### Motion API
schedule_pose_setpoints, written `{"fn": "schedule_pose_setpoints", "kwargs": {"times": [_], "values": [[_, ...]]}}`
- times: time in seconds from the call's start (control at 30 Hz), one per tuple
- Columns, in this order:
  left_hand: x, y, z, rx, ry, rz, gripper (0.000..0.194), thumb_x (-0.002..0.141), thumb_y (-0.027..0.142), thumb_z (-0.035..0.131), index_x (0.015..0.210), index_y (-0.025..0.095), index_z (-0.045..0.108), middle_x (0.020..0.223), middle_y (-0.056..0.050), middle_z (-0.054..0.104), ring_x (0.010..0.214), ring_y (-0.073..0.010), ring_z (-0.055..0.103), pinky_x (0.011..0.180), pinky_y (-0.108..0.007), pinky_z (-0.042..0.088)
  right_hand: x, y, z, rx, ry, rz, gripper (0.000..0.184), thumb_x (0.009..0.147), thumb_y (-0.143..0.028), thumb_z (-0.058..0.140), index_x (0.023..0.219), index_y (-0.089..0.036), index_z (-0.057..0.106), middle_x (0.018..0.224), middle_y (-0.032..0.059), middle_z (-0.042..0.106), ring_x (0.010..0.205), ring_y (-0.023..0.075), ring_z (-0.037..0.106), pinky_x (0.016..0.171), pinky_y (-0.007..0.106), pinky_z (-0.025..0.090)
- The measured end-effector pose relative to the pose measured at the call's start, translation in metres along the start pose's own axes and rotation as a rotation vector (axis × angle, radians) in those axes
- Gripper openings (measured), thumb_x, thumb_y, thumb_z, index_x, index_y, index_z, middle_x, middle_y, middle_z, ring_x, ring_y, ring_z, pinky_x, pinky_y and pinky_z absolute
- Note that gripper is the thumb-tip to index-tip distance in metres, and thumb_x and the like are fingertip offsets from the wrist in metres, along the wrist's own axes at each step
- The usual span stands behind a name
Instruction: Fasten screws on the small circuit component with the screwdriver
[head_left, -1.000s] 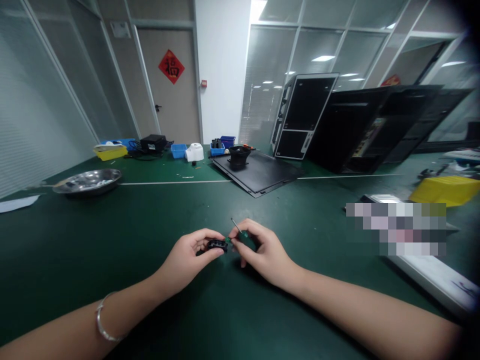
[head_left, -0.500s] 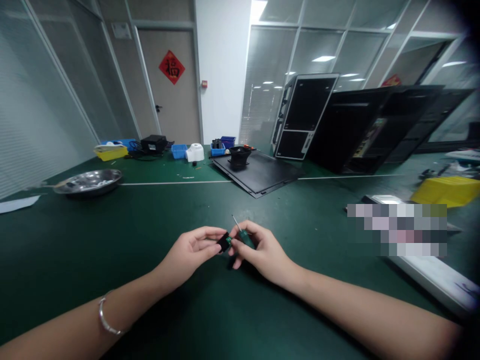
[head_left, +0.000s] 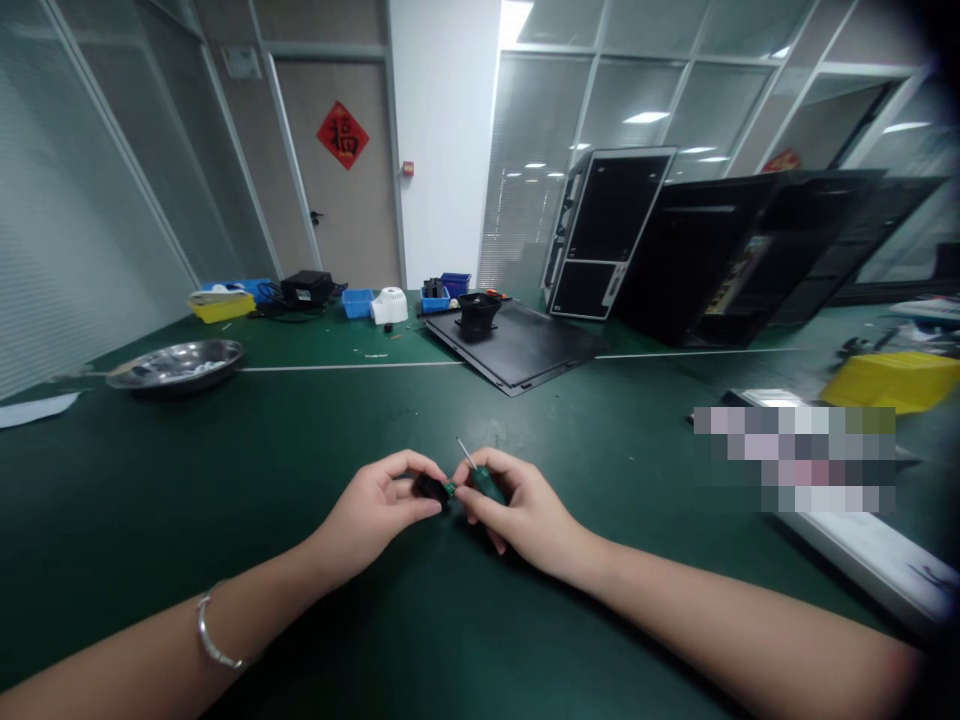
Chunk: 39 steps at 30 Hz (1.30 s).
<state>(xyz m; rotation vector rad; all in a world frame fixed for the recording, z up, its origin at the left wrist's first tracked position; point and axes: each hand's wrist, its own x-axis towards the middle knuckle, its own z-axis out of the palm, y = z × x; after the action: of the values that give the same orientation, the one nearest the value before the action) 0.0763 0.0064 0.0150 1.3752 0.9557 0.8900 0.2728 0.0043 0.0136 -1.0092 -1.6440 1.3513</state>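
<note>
Between the thumb and fingers of my left hand (head_left: pixel 386 497) is a small black part (head_left: pixel 431 489), its exact kind too small to tell. A tiny green piece (head_left: pixel 450 489), like a bit of circuit board, sticks out of its right side. My right hand (head_left: pixel 523 500) pinches at that green piece with thumb and fingertip. The same hand also keeps a screwdriver (head_left: pixel 487 484) with a dark green handle in its grip, the metal shaft pointing up and left. Both hands are close together just over the green tabletop (head_left: pixel 315 430).
A metal bowl (head_left: pixel 176 366) stands at left. Beyond my hands lies a flat black panel (head_left: pixel 540 350) bearing a black part (head_left: pixel 478 314). Black computer cases (head_left: pixel 622 230) stand at the back right. A yellow bin (head_left: pixel 892 382) and a long white box (head_left: pixel 870 560) are on the right.
The black part has turned and shifted slightly left and sits deeper in my left fingers. My right hand and the screwdriver have moved slightly left and down.
</note>
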Motion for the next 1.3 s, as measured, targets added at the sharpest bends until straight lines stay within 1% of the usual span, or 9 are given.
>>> {"fn": "schedule_pose_setpoints", "kwargs": {"times": [0.07, 0.23, 0.37, 0.47, 0.57, 0.7, 0.97, 1.3], "values": [[0.0007, -0.0017, 0.0006, 0.01, -0.002, 0.013, 0.022, 0.073, 0.02, 0.072, 0.092, 0.016, 0.061, 0.092, -0.005, 0.071, 0.092, -0.0214, 0.069, 0.09, -0.04, 0.052, -0.0006, -0.001, 0.0008, -0.019, -0.011, 0.01, 0.017, 0.084, -0.033, 0.063, 0.093, -0.019, 0.056, 0.062, -0.0072, 0.052, 0.037, 0.0033, 0.042, 0.032, 0.014, 0.037], [0.0015, -0.0046, 0.001, 0.028, 0.007, 0.06, 0.027, 0.072, 0.02, 0.073, 0.096, 0.016, 0.061, 0.1, -0.007, 0.07, 0.1, -0.0228, 0.067, 0.094, -0.04, 0.052, -0.0017, -0.0015, 0.0019, -0.044, -0.028, 0.003, 0.015, 0.084, -0.032, 0.063, 0.092, -0.02, 0.058, 0.062, -0.0065, 0.051, 0.038, 0.0039, 0.042, 0.034, 0.015, 0.039], [0.0014, -0.0068, 0.0001, 0.032, -0.006, 0.061, 0.022, 0.073, 0.021, 0.073, 0.089, 0.016, 0.059, 0.095, -0.006, 0.07, 0.098, -0.0225, 0.068, 0.093, -0.04, 0.052, -0.0023, -0.0003, 0.0018, -0.064, -0.031, -0.012, 0.015, 0.085, -0.032, 0.064, 0.092, -0.021, 0.058, 0.064, -0.0055, 0.051, 0.04, 0.0038, 0.043, 0.034, 0.014, 0.039], [0.0015, -0.0075, -0.0001, 0.037, -0.003, 0.083, 0.02, 0.072, 0.02, 0.072, 0.087, 0.016, 0.059, 0.094, -0.005, 0.069, 0.098, -0.0217, 0.067, 0.095, -0.04, 0.052, -0.0025, 0.0, 0.0019, -0.082, -0.048, -0.02, 0.015, 0.086, -0.033, 0.063, 0.093, -0.021, 0.059, 0.066, -0.0049, 0.052, 0.041, 0.0042, 0.044, 0.035, 0.015, 0.039], [0.0017, -0.0068, 0.0001, 0.046, 0.004, 0.069, 0.02, 0.072, 0.019, 0.072, 0.086, 0.016, 0.059, 0.092, -0.004, 0.069, 0.097, -0.0213, 0.067, 0.094, -0.04, 0.052, -0.0026, -0.0011, 0.0019, -0.106, -0.048, -0.038, 0.014, 0.086, -0.033, 0.062, 0.092, -0.02, 0.059, 0.068, -0.0043, 0.052, 0.042, 0.0043, 0.044, 0.036, 0.015, 0.04], [0.0013, -0.0058, 0.0009, 0.042, -0.005, 0.059, 0.02, 0.071, 0.017, 0.073, 0.086, 0.016, 0.059, 0.09, -0.003, 0.069, 0.094, -0.0204, 0.068, 0.093, -0.039, 0.052, -0.0028, -0.0029, 0.0018, -0.12, -0.041, -0.065, 0.014, 0.086, -0.032, 0.062, 0.091, -0.02, 0.06, 0.07, -0.0038, 0.052, 0.043, 0.0038, 0.044, 0.036, 0.014, 0.04], [0.0001, -0.0033, 0.0013, 0.035, -0.004, 0.058, 0.02, 0.072, 0.015, 0.073, 0.088, 0.016, 0.061, 0.091, -0.003, 0.07, 0.093, -0.0196, 0.068, 0.095, -0.039, 0.052, -0.0026, -0.0024, 0.0014, -0.133, -0.033, -0.043, 0.014, 0.087, -0.032, 0.061, 0.092, -0.02, 0.06, 0.069, -0.0041, 0.051, 0.043, 0.0044, 0.044, 0.036, 0.015, 0.04], [0.0007, -0.0065, 0.0006, 0.029, 0.012, 0.06, 0.02, 0.071, 0.015, 0.074, 0.088, 0.016, 0.064, 0.091, -0.003, 0.071, 0.093, -0.0194, 0.068, 0.094, -0.035, 0.053, -0.0037, -0.0042, 0.0007, -0.148, -0.067, -0.05, 0.012, 0.089, -0.029, 0.059, 0.093, -0.018, 0.06, 0.07, -0.0042, 0.052, 0.045, 0.0041, 0.043, 0.041, 0.017, 0.037]]}}
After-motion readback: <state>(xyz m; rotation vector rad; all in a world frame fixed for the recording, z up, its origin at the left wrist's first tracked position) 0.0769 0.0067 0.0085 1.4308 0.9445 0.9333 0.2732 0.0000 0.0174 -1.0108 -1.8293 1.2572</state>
